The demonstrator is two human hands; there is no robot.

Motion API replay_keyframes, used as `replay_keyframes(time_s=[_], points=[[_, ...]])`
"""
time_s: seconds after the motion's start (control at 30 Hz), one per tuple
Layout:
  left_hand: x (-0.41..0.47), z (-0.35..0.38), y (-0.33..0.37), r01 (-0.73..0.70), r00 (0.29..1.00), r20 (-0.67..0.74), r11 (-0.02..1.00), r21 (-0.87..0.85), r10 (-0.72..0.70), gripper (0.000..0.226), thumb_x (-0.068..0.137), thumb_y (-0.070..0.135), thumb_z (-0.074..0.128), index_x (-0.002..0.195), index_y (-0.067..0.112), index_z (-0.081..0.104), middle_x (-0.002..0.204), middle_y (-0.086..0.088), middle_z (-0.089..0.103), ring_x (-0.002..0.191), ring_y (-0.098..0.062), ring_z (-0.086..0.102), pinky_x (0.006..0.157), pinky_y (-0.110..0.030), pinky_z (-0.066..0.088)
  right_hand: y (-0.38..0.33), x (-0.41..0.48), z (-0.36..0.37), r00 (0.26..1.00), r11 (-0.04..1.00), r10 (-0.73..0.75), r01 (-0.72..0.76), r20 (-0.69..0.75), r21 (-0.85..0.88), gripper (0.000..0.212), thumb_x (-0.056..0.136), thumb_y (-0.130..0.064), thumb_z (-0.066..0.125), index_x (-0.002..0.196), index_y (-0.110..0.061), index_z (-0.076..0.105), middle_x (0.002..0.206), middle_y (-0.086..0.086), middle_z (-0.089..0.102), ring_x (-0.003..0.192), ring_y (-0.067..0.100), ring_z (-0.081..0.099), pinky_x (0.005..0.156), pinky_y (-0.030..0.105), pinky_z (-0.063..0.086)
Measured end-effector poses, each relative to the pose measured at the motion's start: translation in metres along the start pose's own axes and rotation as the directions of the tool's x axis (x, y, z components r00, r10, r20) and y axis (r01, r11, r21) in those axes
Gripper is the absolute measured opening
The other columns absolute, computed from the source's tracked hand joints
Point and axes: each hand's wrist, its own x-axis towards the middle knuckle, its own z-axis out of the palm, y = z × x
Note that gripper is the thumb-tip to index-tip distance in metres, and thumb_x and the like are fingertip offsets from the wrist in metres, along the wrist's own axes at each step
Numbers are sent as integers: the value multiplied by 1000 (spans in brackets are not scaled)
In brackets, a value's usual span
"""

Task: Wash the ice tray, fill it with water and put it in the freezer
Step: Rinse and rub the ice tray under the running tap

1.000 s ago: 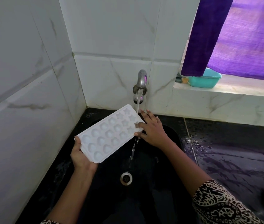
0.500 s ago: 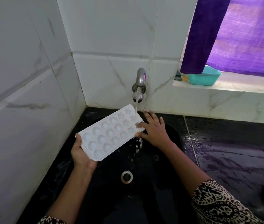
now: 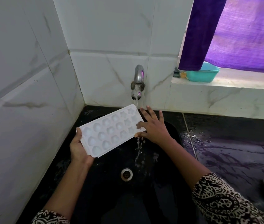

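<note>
Two hands on the ice tray [image 3: 112,130] over the sink [image 3: 173,131]: left hand [image 3: 78,146] gripping near end, right hand [image 3: 154,128] fingers splayed, thumb rubbing far end under tap [image 3: 138,76]. Long axis slanting up-right toward the stream.

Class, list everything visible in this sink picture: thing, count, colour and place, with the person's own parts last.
ice tray: one, white, held tilted over the sink under the tap
tap: one, metal, on the back wall, running
sink: one, black, below the tray
drain: one, metal, in the sink floor
tub: one, teal, on the window ledge
curtain: one, purple, over the window
counter: one, black, wet, right of the sink
left hand: grips the tray's near end
right hand: fingers spread, on the tray's far end
</note>
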Motion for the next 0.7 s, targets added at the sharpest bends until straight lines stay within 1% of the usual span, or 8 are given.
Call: replay_keyframes(time_s=[0.1, 0.2, 0.27, 0.33, 0.4, 0.53, 0.63, 0.7], points=[[3, 0, 1, -3, 1000, -25, 1000, -3, 3, 57, 99, 48, 37, 79, 18, 81, 97, -8, 76, 83, -26, 74, 62, -40, 60, -4, 1, 0, 1000, 999, 0, 0, -12, -52, 47, 84, -65, 47, 119, -36, 58, 159, -2, -9, 144, 21, -19, 110, 57, -12], [4, 0, 0, -1, 1000, -16, 1000, -15, 0, 57, 98, 48, 38, 81, 16, 81, 99, -10, 75, 85, -27, 73, 62, -41, 60, -6, 4, -1, 999, 998, -26, 24, 29, 58, 44, 89, -54, 50, 124, -29, 59, 159, -4, -11, 144, 20, -20, 112, 54, -9], [3, -2, -1, 7, 1000, -6, 1000, -28, -7, 53, 94, 49, 42, 85, 15, 81, 105, -12, 74, 88, -29, 73, 64, -43, 60, -4, 4, -1, 998, 993, -47, 43, 30, 111, 42, 88, -51, 53, 123, -28, 61, 159, -6, -8, 144, 19, -18, 114, 52, -7], [2, -5, -3, 14, 1000, 0, 999, -41, -14, 51, 89, 51, 45, 88, 14, 81, 109, -13, 73, 91, -30, 72, 65, -45, 60, 0, 5, -3, 999, 995, -39, 38, 2, 95, 41, 85, -55, 55, 118, -32, 63, 160, -6, -3, 145, 19, -16, 115, 51, -6], [0, -8, -7, 17, 1000, 7, 998, -57, -17, 54, 93, 51, 41, 89, 14, 81, 107, -13, 73, 89, -30, 72, 65, -45, 60, 4, 5, -5, 1000, 998, -10, 12, -19, 69, 42, 80, -61, 56, 113, -36, 64, 160, -4, -2, 145, 20, -17, 114, 54, -9], [2, -9, -8, 21, 1000, -4, 997, -73, -21, 53, 96, 51, 39, 106, 11, 73, 111, -15, 72, 91, -32, 72, 65, -47, 59, -1, 8, -3, 1000, 1000, -2, 2, -30, -10, 44, 83, -60, 54, 119, -36, 60, 159, -1, -13, 143, 22, -23, 111, 56, -13], [10, -9, -1, 22, 1000, -10, 999, -44, -23, 55, 97, 50, 39, 94, 13, 80, 111, -15, 72, 92, -32, 72, 68, -48, 59, -6, 11, 1, 999, 998, -45, 45, 8, 44, 43, 89, -53, 51, 124, -30, 58, 159, -1, -13, 143, 22, -23, 112, 53, -11], [12, -8, 2, 33, 999, -18, 998, -44, -34, 55, 97, 50, 39, 93, 12, 80, 111, -15, 71, 92, -32, 72, 68, -49, 59, -6, 13, 1, 997, 995, -73, 72, 24, 62, 43, 89, -51, 52, 123, -27, 60, 159, -2, -8, 144, 21, -21, 114, 51, -9]])
